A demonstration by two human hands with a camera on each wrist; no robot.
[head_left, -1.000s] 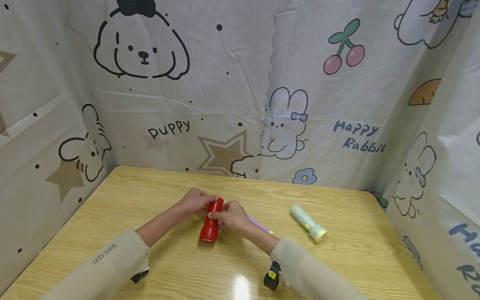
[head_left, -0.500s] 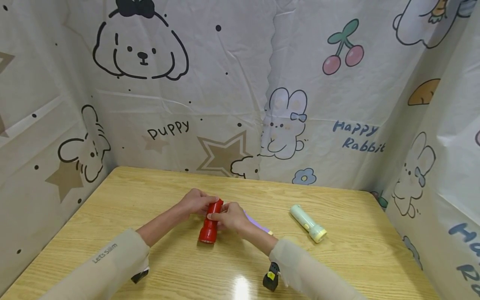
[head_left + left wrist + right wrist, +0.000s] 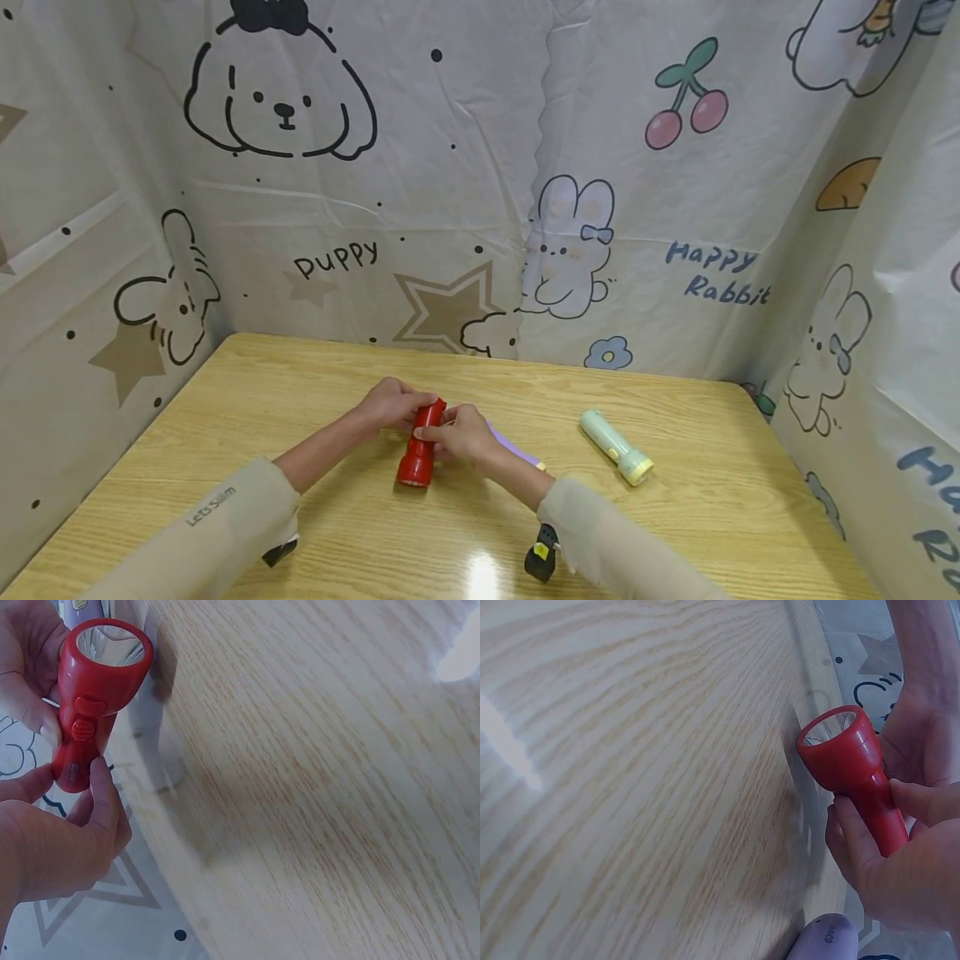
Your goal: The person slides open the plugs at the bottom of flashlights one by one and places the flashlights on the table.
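Observation:
Both hands hold a red flashlight [image 3: 417, 457] above the table, its wide lens end tilted down toward the near side. The left hand [image 3: 392, 403] pinches the narrow tail end between thumb and fingers. Lower on the body, the right hand [image 3: 467, 433] grips the flashlight with thumb and fingers. In the left wrist view the flashlight [image 3: 88, 712] shows its slide switch and silver reflector, with the left hand [image 3: 71, 840] at its tail. The right wrist view shows the right hand [image 3: 907, 862] around the flashlight body [image 3: 874, 799].
A purple flashlight [image 3: 516, 447] lies partly hidden behind the right hand; its end [image 3: 829, 939] shows in the right wrist view. A pale green flashlight [image 3: 615, 446] lies to the right. A printed curtain [image 3: 450, 208] stands behind the wooden table [image 3: 360, 533]. Each wrist wears a black device.
The red flashlight and the right hand have shifted very slightly toward the left and the near side. Both hands keep their hold on it.

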